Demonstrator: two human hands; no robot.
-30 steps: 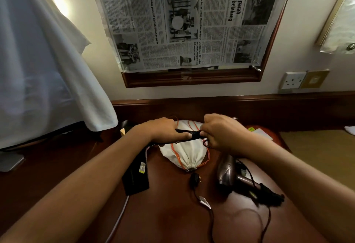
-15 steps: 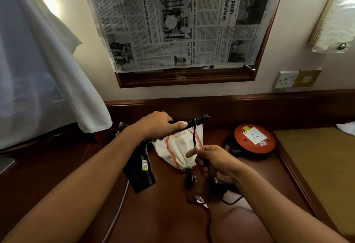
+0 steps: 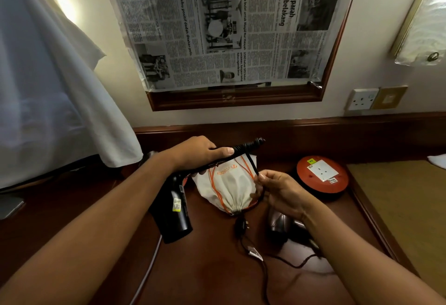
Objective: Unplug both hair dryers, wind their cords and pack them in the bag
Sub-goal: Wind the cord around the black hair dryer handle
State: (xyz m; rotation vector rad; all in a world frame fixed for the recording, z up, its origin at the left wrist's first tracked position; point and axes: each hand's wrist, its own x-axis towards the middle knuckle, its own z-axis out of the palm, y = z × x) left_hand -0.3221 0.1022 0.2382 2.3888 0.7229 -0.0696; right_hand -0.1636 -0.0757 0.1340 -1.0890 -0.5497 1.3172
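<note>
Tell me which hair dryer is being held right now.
The black hair dryer: left hand grips its handle. The metallic dryer lies untouched on the desk, under the right forearm.

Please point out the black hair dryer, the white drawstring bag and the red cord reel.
black hair dryer [image 3: 175, 217], head view, on its barrel below the sticker.
white drawstring bag [image 3: 231, 187], head view, on the cloth body.
red cord reel [image 3: 337, 185], head view, on its red top face.
</note>
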